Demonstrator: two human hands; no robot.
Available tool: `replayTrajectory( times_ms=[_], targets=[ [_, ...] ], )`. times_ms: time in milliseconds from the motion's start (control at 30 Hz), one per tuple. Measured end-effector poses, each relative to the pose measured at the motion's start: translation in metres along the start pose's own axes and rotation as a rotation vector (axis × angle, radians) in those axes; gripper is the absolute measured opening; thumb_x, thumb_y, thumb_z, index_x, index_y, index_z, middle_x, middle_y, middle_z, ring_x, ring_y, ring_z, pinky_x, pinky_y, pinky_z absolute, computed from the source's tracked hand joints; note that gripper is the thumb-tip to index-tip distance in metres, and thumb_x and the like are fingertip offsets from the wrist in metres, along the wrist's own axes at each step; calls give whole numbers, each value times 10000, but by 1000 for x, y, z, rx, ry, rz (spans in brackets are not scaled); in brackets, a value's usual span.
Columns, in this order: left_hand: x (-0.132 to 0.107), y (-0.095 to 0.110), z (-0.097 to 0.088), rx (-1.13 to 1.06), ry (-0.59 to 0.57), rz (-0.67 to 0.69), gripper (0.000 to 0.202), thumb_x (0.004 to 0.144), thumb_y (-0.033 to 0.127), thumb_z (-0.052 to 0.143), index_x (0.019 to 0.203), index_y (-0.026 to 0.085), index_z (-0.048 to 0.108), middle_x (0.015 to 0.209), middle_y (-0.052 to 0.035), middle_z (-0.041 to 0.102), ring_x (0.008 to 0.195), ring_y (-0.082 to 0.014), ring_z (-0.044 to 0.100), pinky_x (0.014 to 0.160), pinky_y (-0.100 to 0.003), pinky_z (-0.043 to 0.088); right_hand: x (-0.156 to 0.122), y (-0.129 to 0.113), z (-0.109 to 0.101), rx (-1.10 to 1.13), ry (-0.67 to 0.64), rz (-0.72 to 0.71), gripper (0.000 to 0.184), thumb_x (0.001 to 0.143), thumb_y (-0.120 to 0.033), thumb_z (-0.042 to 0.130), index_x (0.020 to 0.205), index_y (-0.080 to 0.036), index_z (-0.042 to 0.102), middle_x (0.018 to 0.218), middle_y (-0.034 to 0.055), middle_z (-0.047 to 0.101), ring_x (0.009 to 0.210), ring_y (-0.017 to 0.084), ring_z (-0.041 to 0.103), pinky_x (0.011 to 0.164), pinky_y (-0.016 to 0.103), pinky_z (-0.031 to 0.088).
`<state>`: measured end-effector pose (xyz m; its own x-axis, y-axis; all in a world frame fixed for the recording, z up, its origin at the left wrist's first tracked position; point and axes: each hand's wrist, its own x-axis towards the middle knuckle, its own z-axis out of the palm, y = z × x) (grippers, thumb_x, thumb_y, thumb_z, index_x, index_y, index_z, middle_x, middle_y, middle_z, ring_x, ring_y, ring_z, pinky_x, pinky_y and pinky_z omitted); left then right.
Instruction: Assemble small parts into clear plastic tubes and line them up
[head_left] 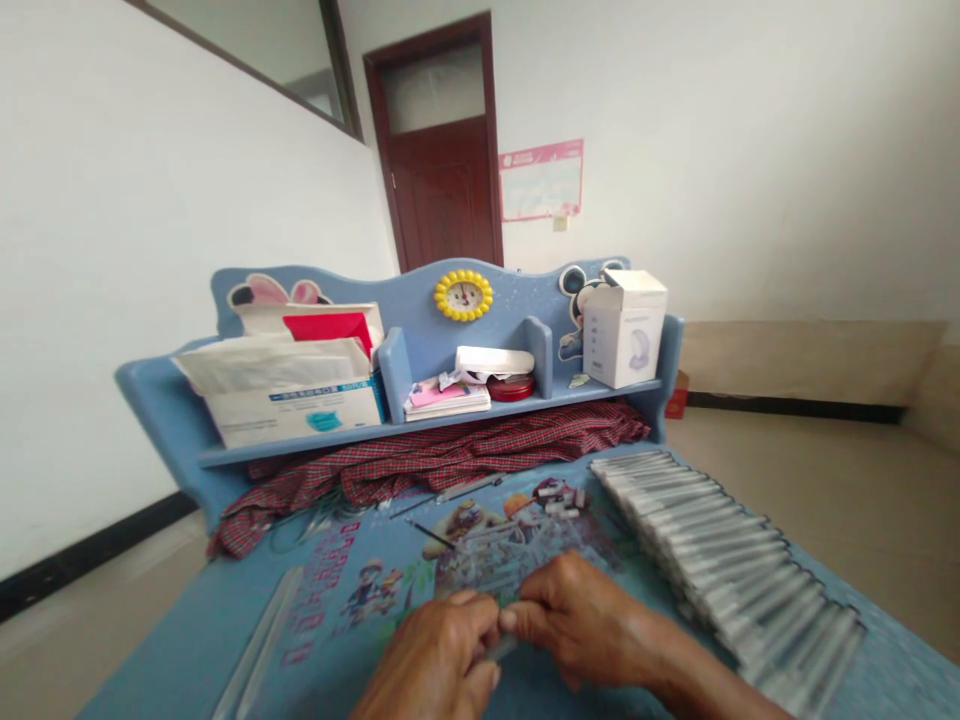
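My left hand (439,655) and my right hand (581,620) meet low in the middle of the view, over a blue desk (187,640) with a cartoon picture. Both have their fingers curled and pinched together on a small thin grey piece (501,648) between them; I cannot make out what it is. Just beyond my hands lies a loose heap of thin clear tubes (495,550) on the picture. To the right runs a long row of grey pen-like sticks (720,560), laid side by side along the desk's right edge.
A red checked cloth (435,460) lies under the desk's blue shelf (420,425). On the shelf: a mask box (292,410), notebooks (446,400), a white carton (622,325), a yellow clock (463,295). A clear strip (259,640) lies at the left. A brown door (442,180) stands behind.
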<state>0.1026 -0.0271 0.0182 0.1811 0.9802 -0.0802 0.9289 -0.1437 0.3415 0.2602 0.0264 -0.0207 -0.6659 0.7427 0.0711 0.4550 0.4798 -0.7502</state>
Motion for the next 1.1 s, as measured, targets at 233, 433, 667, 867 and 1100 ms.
replayTrajectory(
  times_ms=[233,433,667,867,1100],
  targets=[
    [1,-7,3,0,57,28,96,631,129,471,695,188,512,823,-18,569,775,-169,511,660,-262,319,4,1,6,176,-30,61,446,824,-493,433,512,-173,434,364,-49,418,289,60,383,299,151,256],
    [0,-10,4,-8,132,67,34,684,180,492,707,188,516,788,-4,562,742,-154,515,649,-254,315,6,3,3,293,-28,136,433,806,-530,427,543,-188,393,339,-64,405,239,59,340,247,149,216],
    [-1,-21,-2,64,117,64,55,722,226,522,734,195,566,771,-16,572,736,-164,538,630,-244,328,4,6,-3,252,24,181,409,807,-527,411,575,-189,412,343,-55,438,240,65,351,255,160,229],
    [-5,-25,-3,108,121,106,56,732,221,536,734,195,586,776,-22,598,727,-158,546,608,-234,342,-1,9,0,169,18,170,425,799,-556,390,575,-195,411,351,-41,457,258,76,389,281,170,265],
    [-6,-23,2,197,97,124,93,735,213,530,743,182,617,767,-46,631,732,-190,573,610,-267,357,-4,14,5,112,-42,123,378,764,-530,466,624,-180,495,438,-19,505,348,91,450,347,189,313]
  ],
)
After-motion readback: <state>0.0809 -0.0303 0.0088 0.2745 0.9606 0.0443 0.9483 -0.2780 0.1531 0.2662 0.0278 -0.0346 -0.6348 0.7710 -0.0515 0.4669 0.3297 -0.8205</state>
